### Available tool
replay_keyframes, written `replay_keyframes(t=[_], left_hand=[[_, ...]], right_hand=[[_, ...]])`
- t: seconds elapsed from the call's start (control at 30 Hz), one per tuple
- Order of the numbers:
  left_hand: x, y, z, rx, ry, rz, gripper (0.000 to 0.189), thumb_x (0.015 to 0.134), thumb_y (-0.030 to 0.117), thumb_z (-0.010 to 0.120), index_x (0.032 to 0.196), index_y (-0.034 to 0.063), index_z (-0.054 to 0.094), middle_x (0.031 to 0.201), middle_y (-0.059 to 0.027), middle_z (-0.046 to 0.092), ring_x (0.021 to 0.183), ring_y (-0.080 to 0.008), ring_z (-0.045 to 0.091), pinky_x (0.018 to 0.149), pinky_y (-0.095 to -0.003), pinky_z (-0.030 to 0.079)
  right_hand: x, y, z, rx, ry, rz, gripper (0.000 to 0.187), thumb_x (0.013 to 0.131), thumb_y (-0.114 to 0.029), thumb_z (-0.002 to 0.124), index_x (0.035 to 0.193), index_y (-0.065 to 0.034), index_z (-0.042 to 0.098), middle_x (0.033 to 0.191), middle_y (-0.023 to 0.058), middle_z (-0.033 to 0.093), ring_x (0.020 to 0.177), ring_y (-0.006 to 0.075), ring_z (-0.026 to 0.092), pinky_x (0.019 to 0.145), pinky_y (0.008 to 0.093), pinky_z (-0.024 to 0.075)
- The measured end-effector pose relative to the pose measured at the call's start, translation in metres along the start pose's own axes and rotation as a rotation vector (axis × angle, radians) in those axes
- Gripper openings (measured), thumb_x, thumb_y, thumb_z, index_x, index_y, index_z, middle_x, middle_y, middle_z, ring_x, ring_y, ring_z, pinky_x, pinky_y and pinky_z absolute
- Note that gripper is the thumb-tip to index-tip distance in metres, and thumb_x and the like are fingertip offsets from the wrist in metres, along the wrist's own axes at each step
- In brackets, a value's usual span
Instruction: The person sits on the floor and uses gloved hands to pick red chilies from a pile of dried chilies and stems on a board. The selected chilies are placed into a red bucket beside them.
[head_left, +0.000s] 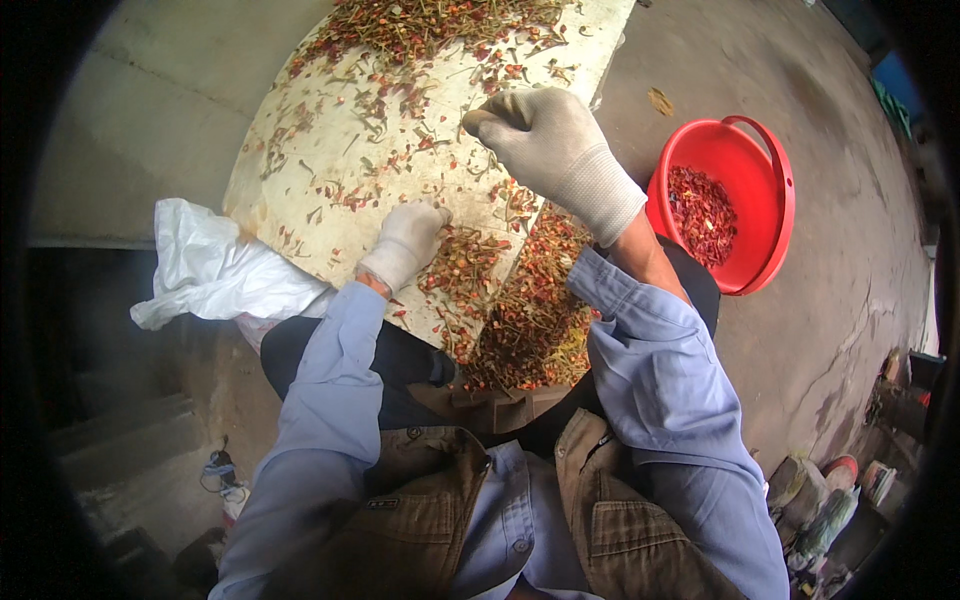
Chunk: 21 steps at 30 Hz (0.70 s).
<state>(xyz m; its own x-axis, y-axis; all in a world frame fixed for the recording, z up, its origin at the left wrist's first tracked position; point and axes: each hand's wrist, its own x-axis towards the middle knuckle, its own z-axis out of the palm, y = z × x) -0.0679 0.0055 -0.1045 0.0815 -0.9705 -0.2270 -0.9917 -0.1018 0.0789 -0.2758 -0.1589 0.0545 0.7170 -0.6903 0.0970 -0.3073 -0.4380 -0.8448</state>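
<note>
On a pale board (285, 180) lie scattered red chilli pieces and stems (375, 191). My left hand (411, 236), in a whitish glove, rests low over the board beside a small pile of chilli bits (469, 266); its fingers are curled and their tips are hidden. My right hand (536, 131), gloved too, is raised above the board with thumb and fingers bent together; whether something small is between them cannot be seen. Below the board's edge, between my knees, is a heap of stems and chilli scraps (532, 322). A larger pile of stemmed chillies (427, 26) covers the far end.
To the right, a red plastic bucket (757, 202) with its handle up holds red chilli pieces (701, 214) on the concrete floor (825, 300). A white plastic sack (217, 262) lies at the board's left corner. Assorted items, among them a plastic bag (829, 521), stand at lower right.
</note>
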Motion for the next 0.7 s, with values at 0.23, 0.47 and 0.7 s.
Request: replay_keyframes(t=[0.23,0.47,0.7], left_hand=[[-0.002,-0.008,0.007,-0.140,0.133,-0.041,0.015,0.090,0.016,0.071,0.102,0.0094,0.077,0.097,-0.0164,0.074,0.092,-0.0366,0.072,0.083,-0.0455,0.057],[-0.010,-0.016,-0.022,-0.422,0.198,-0.275,0.019,0.089,0.007,0.072,0.107,0.0044,0.078,0.098,-0.0167,0.079,0.090,-0.0297,0.077,0.084,-0.0372,0.060],[0.023,0.044,-0.028,-1.104,0.126,-0.271,0.021,0.093,-0.005,0.064,0.113,-0.0030,0.072,0.095,-0.0078,0.076,0.083,-0.0138,0.070,0.074,-0.0289,0.057]], right_hand=[[-0.002,0.006,-0.003,-0.032,0.041,-0.050,0.032,0.097,-0.030,0.072,0.104,0.0011,0.079,0.073,0.0142,0.073,0.067,0.0187,0.071,0.068,0.0354,0.0558],[-0.004,0.008,-0.007,0.009,0.075,-0.046,0.033,0.094,-0.037,0.067,0.095,-0.0072,0.081,0.078,0.0194,0.073,0.078,0.0365,0.075,0.080,0.0461,0.0586],[-0.011,0.007,-0.020,-0.034,0.125,-0.122,0.033,0.098,-0.034,0.070,0.102,-0.0029,0.080,0.081,0.0208,0.075,0.075,0.0300,0.076,0.076,0.0412,0.0598]])
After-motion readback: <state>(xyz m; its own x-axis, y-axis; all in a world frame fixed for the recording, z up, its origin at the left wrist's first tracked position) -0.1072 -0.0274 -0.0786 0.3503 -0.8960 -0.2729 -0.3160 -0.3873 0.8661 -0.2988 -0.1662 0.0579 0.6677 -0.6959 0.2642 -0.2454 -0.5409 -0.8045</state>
